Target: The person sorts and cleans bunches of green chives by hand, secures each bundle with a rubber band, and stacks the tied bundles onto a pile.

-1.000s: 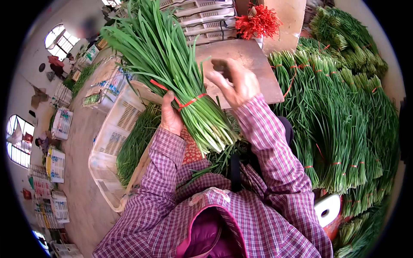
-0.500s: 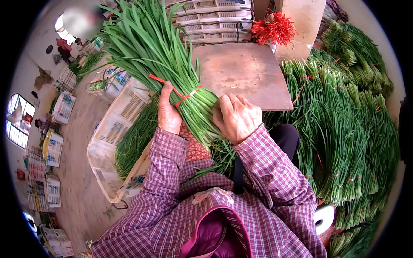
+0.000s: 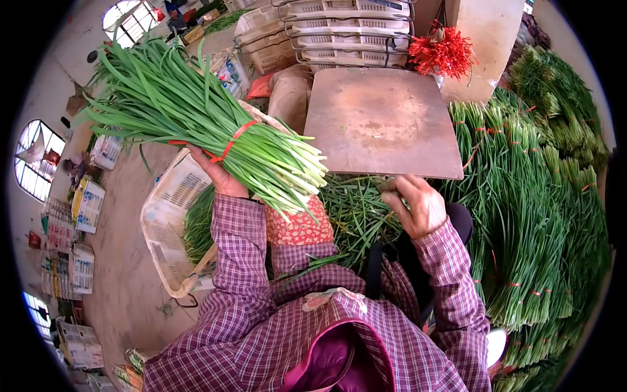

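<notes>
A bundle of long green stalks (image 3: 189, 108) with a red tie near its pale cut ends lies across my left hand (image 3: 222, 175), which grips it from below. Its leafy tips point to the upper left. My right hand (image 3: 417, 206) is away from the bundle, over loose green leaves (image 3: 359, 215) just below the board; its fingers are bent together, and I cannot make out what is between them. A brown square board (image 3: 385, 121) lies ahead, bare on top but for small scraps.
Tied green bundles (image 3: 522, 215) are heaped at the right. A white crate (image 3: 163, 222) with greens stands at the left. Red ties (image 3: 443, 52) hang by a pillar (image 3: 483, 49), beside stacked crates (image 3: 349, 32). Further crates line the floor at the far left.
My left hand has swung the bundle to the left and tilted it flatter. My right hand has let go of the stalks and moved down and right. The view has shifted left.
</notes>
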Available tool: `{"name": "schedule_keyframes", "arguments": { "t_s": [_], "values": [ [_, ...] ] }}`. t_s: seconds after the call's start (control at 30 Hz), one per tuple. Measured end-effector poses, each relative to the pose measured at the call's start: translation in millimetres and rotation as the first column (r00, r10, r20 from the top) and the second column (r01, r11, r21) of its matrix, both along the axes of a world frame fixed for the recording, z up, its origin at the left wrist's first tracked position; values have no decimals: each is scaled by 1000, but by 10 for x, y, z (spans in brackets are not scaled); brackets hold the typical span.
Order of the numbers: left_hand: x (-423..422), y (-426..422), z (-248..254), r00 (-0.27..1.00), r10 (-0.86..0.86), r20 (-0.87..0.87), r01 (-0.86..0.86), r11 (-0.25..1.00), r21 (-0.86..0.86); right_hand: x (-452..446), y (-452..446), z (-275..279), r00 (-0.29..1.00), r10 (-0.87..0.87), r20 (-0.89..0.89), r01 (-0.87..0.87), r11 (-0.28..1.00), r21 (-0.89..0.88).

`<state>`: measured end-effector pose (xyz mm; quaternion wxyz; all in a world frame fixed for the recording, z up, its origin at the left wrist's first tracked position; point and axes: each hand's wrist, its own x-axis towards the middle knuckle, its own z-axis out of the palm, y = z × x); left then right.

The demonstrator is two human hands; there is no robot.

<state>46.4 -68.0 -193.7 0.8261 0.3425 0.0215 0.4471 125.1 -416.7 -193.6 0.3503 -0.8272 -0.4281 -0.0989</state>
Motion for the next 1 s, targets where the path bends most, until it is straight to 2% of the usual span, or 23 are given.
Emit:
{"name": "schedule_keyframes", "arguments": {
  "t_s": [0.07, 0.13, 0.17, 0.2, 0.27, 0.33, 0.4, 0.47, 0.53, 0.6, 0.63, 0.67, 0.7, 0.77, 0.8, 0.87, 0.9, 0.93, 1.0],
  "values": [
    [10, -101, 12, 1000, 27, -1, -27, 999, 19, -52, 358, 328, 992, 105, -70, -84, 964, 252],
    [-19, -242, 39, 924, -338, 178, 333, 941, 57, -131, 688, 530, 973, 207, -104, -160, 924, 347],
    [3, -239, 19, 867, -425, 261, 421, 904, 72, -135, 818, 551, 970, 243, -5, -224, 905, 361],
    [19, -273, 38, 867, -425, 261, 421, 904, 71, -140, 907, 542, 957, 276, 94, -291, 883, 368],
    [49, -339, 80, 818, -502, 283, 467, 865, 184, -158, 964, 457, 950, 291, 109, -311, 899, 310],
    [62, -291, -17, 802, -508, 314, 471, 861, 190, -234, 957, 354, 887, 453, -89, -337, 767, 546],
    [96, -224, -114, 788, -513, 341, 476, 858, 190, -347, 831, 255, 750, 566, -342, -194, 683, 704],
    [253, -85, -125, 558, -674, 484, 592, 732, 337, -366, 648, 189, 563, 775, -287, -129, 425, 896],
    [352, 217, -231, 428, -784, 449, 685, 606, 405, -261, 287, 200, 420, 745, -519, -140, 618, 773],
    [406, 361, -310, 167, -879, 446, 905, 316, 284, -107, 176, 283, 391, 724, -568, -289, 683, 671],
    [390, 259, -238, 220, -877, 426, 874, 372, 314, -83, 262, 309, 565, 647, -512, -266, 730, 629],
    [378, 192, -155, 218, -877, 427, 875, 369, 312, -63, 377, 340, 717, 546, -434, -230, 773, 592],
    [360, 142, -86, 140, -919, 370, 912, 264, 312, 8, 448, 405, 836, 342, -429, -190, 914, 358],
    [409, 80, -143, 12, -902, 431, 934, 164, 316, 2, 793, 380, 944, 312, -109, -244, 881, 404],
    [430, 36, -155, -51, -888, 458, 941, 111, 320, -19, 868, 396, 955, 295, -22, -271, 904, 332],
    [396, -1, -160, 126, -907, 402, 887, 284, 365, -75, 953, 365, 799, 485, -354, -300, 834, 463],
    [342, -21, -143, 212, -903, 375, 866, 351, 357, -139, 957, 379, 762, 451, -464, -169, 831, 530],
    [279, -88, -65, 296, -891, 344, 841, 414, 349, -124, 978, 252, 721, 504, -475, -100, 755, 648],
    [99, -389, 39, 619, -714, 328, 651, 700, 294, -41, 891, 92, 612, 600, -515, 78, 602, 794]
  ]
}}
